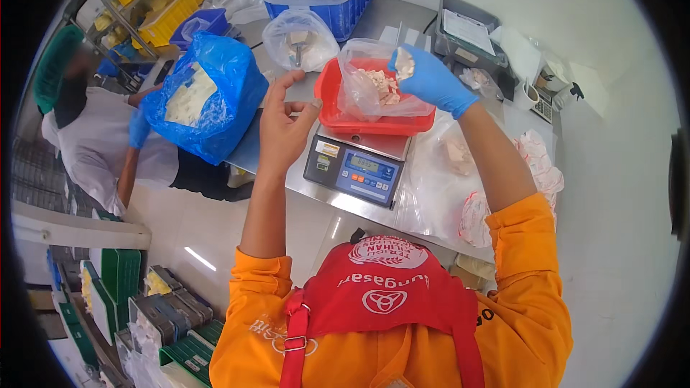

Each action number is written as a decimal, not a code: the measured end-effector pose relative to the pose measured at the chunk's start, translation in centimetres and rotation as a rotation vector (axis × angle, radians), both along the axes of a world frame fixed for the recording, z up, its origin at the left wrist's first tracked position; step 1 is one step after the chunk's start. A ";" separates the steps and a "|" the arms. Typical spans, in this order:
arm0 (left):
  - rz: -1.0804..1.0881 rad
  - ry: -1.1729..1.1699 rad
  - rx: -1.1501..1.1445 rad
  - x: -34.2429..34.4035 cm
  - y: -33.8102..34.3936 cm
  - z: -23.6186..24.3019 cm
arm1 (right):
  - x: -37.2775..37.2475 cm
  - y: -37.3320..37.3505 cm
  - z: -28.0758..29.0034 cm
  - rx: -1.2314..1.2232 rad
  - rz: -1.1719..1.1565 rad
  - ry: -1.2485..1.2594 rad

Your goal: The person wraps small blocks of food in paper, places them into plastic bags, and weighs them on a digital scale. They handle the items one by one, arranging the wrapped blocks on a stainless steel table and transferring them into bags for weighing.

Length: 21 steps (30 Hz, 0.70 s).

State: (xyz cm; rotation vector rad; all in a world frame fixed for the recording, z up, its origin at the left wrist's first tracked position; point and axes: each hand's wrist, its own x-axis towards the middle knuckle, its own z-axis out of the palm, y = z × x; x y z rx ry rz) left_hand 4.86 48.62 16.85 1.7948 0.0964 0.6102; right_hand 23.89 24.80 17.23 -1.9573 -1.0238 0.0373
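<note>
My right hand (435, 85), in a blue glove, is closed around a pale, off-white lump (405, 65) above the right side of a red tray (375, 128). Inside the tray lies a clear plastic bag (350, 93) with its mouth open, and pale crumbly pieces (381, 86) fill part of it. The tray rests on a digital scale (354, 172) with a lit display. My left hand (286, 123) is bare and raised just left of the tray, its bent fingers apart and nothing in them.
Left of me stands a blue plastic bag (241, 93) of white powder, with a co-worker (108, 129) beside it. Behind the tray are a clear bag with a scoop (300, 39) and a blue crate (359, 8). Red-and-white packets (539, 165) lie right.
</note>
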 end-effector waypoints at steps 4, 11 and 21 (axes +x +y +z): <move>-0.016 0.005 0.014 0.0 -0.1 -0.7 | 1.6 2.8 -2.9 -0.477 -0.136 -0.425; 0.015 -0.009 0.049 -1.4 0.7 -1.3 | 2.5 4.5 -3.1 -0.787 -0.163 -0.504; 0.041 0.096 -0.079 -3.8 2.4 -3.4 | 0.4 1.5 -2.8 -0.196 -0.075 0.146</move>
